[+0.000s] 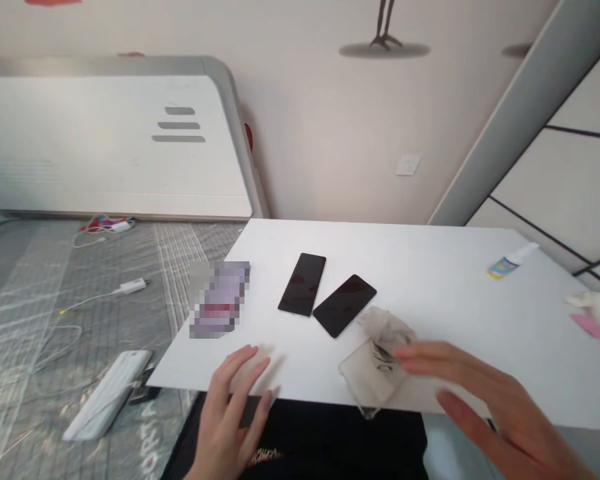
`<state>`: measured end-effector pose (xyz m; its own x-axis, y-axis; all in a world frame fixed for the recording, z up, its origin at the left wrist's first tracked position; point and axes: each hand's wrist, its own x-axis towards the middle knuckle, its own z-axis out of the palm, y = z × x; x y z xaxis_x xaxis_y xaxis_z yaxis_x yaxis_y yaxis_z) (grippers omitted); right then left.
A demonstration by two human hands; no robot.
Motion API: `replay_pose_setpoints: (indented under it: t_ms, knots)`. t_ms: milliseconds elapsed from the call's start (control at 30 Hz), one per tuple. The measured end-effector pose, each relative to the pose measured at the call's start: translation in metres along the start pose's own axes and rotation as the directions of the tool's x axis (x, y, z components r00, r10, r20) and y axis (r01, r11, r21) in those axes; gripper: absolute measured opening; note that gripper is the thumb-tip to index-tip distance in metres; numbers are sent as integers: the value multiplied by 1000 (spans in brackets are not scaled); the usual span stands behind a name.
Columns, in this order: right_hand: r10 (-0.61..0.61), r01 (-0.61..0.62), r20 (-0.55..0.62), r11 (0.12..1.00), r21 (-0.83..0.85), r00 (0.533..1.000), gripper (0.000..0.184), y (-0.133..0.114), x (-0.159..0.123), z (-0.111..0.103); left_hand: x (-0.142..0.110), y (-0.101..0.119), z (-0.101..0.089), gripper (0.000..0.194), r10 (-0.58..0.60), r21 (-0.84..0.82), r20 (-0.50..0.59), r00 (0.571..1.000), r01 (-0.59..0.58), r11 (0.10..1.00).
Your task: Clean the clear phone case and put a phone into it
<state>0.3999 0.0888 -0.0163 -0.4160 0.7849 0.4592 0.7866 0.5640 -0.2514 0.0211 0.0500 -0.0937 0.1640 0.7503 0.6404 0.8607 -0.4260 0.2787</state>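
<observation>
I have my right hand (485, 393) hovering just over a crumpled grey cloth (380, 357) at the near edge of the desk (455, 293); its fingers (420, 360) are stretched out and released, grasping nothing, with the tips at the cloth or just above it, I cannot tell which through the motion blur. My left hand (235, 413) lies flat on the near edge of the desk, fingers spread, also holding nothing.

The risks as I judge them: the cloth already hangs partly over the near edge, so a careless sweep could drag it off into my lap. Two phones (325, 295) lie face up just beyond it, touching or nearly so at one corner; their smooth glass on a smooth white top would slide readily if the cloth or my knuckles nudge them, and one could knock the other. The desk top looks like a thin white board, and my left hand presses at its rim, so leaning hard might tip or shift it.

The cloth is soft, thin, wrinkled, with a dark printed mark. The phones are flat black glossy slabs with rounded corners. A small spray bottle (510, 261) lies on its side far right, near some white tissue and a pink slip (587, 327).
</observation>
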Motion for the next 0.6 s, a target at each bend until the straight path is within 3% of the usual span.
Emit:
replay_pose_setpoints:
  t_ms: [100,167,200,233,333,400,533,600]
  knots:
    - [-44,49,87,997,-56,995,52,25,4,38,15,40,24,50,-16,-130,122,992,32,991]
    - [-58,75,145,990,-117,988,57,24,2,62,27,65,41,80,48,-195,290,956,10,981]
    - [-51,74,154,985,-154,987,61,18,-1,71,33,75,49,94,40,-191,302,952,19,981]
    - [-46,75,158,980,-185,986,65,11,-5,77,37,82,56,95,33,-187,307,951,27,982]
    - [-130,167,201,969,-181,971,87,-14,-18,80,44,90,69,93,-10,-224,323,946,87,971]
    - [-167,205,235,967,-150,958,91,-22,-23,75,43,88,71,95,-32,-258,330,943,123,958]
    - [47,-17,130,975,-223,990,82,-22,-21,67,40,83,69,102,-44,-276,324,945,139,951]
    - [-24,45,166,991,-127,986,87,-21,-19,66,38,83,70,101,-53,-268,318,946,144,953]
